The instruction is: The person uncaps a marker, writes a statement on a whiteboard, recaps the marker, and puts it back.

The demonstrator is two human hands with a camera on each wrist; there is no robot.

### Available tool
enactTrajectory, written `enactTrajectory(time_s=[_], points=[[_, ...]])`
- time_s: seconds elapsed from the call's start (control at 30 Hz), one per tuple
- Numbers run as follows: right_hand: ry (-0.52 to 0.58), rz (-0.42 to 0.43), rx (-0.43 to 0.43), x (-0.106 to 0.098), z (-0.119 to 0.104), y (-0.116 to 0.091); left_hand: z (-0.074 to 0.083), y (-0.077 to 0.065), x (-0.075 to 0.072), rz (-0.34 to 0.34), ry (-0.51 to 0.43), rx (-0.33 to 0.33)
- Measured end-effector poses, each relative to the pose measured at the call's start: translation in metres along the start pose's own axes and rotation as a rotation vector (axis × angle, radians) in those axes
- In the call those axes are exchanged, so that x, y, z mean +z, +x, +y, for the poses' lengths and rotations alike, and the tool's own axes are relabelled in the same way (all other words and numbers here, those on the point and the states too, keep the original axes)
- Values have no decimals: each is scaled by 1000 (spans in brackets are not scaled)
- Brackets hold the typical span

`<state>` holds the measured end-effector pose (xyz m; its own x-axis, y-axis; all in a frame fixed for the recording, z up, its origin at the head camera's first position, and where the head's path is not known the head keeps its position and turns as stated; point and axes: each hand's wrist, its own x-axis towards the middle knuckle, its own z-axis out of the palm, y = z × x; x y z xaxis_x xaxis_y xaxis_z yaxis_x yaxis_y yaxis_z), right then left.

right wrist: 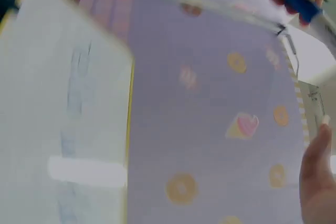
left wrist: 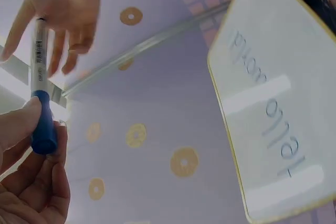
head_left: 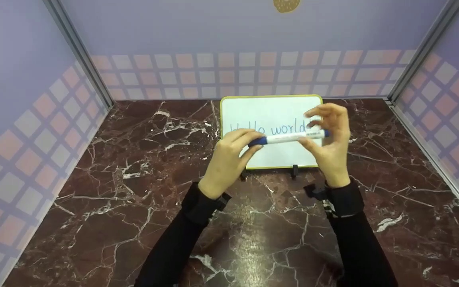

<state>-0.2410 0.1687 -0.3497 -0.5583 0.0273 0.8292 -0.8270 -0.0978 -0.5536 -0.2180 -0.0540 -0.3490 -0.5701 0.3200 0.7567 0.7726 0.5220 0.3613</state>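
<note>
A white marker with a blue cap [head_left: 283, 138] lies nearly level in front of the whiteboard. My left hand [head_left: 225, 163] pinches it by the cap between thumb and fingers, which the left wrist view shows up close on the blue cap [left wrist: 44, 129]. Around the other end of the marker is my right hand [head_left: 335, 147], thumb and fingers spread apart. In the right wrist view its thumb [right wrist: 316, 174] stands away from the marker. Behind both hands, the yellow-edged whiteboard [head_left: 261, 109] bears "Hello world" in blue, partly covered by the left hand.
Black feet [head_left: 295, 171] hold the whiteboard up on the dark red marbled table [head_left: 142, 223]. Purple panels [head_left: 197, 32] with pink and white checks enclose the table at the back and both sides. Black bands with cameras sit on both wrists.
</note>
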Motion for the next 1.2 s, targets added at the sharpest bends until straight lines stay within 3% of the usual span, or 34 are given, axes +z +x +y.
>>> enactTrajectory(time_s=[0.13,0.2,0.37,0.53,0.87,0.97,1.07,1.2], points=[[-530,-35,-251,0,-4,-2,-9,0,0,22,141,7],[-684,-85,-337,5,-4,-4,-11,0,1,25,200,22],[-867,-144,-459,17,8,-10,-13,0,4,15,241,44],[-909,-131,-508,22,23,-15,-13,0,4,11,223,44],[-882,-148,-489,16,27,-13,-15,-1,6,-52,190,16],[-892,-93,-442,8,24,-9,-17,0,4,-79,211,20],[-942,30,-334,-12,19,-1,-21,2,0,-107,264,24],[-1031,156,-52,-54,15,5,-30,4,-9,-141,369,-46]])
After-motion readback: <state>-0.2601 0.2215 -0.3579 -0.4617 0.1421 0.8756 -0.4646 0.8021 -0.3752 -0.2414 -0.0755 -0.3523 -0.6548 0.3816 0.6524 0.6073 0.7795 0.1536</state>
